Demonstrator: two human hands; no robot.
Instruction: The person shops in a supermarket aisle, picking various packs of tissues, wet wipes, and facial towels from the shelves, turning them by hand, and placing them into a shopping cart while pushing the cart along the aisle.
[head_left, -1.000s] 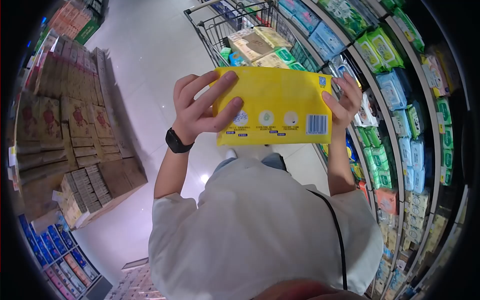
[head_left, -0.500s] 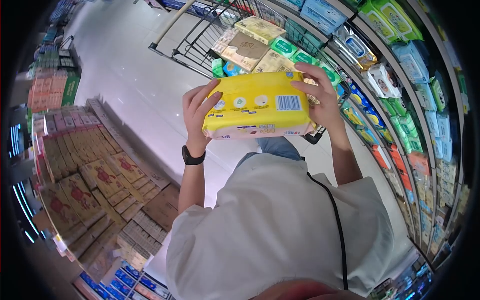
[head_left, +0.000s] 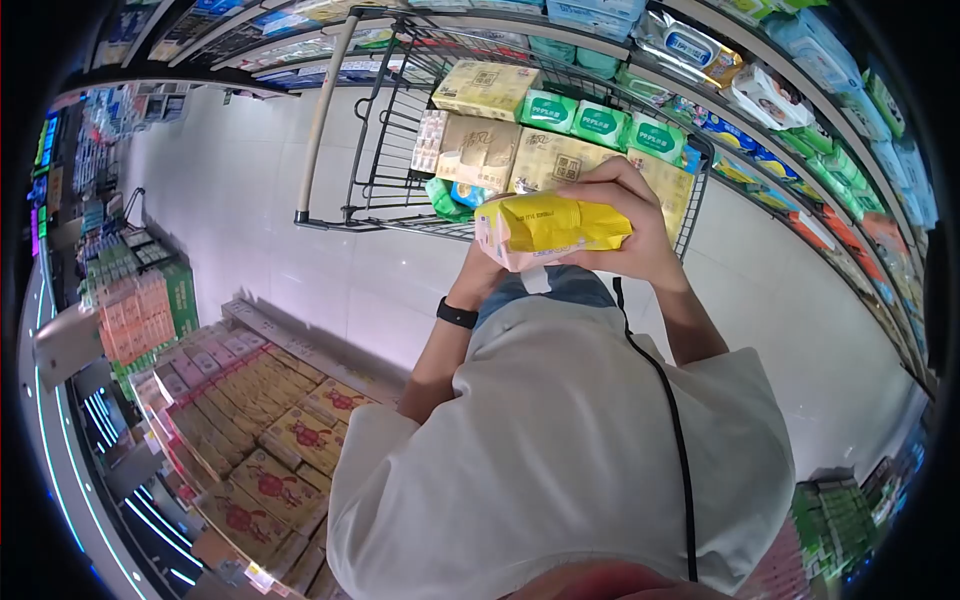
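A soft yellow and pink pack of wipes [head_left: 550, 225] is held in front of my body, its end turned toward me. My right hand [head_left: 640, 225] wraps round its yellow right side, with the fingers over the top. My left hand [head_left: 485, 268] is at the pink left end, with its fingers mostly hidden behind the pack. Just beyond the pack stands a wire shopping cart [head_left: 385, 185]. It holds beige tissue packs [head_left: 480, 152], green-and-white packs [head_left: 600, 124] and a yellowish pack [head_left: 487, 90].
Shelves of wipes packs [head_left: 690, 45] run along the far side and curve down the right. At lower left is a stack of tissue packs with red figures [head_left: 280, 480]. Pale glossy floor tiles [head_left: 260, 190] lie between the stack and the cart.
The pack has been turned from its broad barcode side to its end and lowered slightly. My left hand has moved right and behind it. The view has swung, showing more of the cart.
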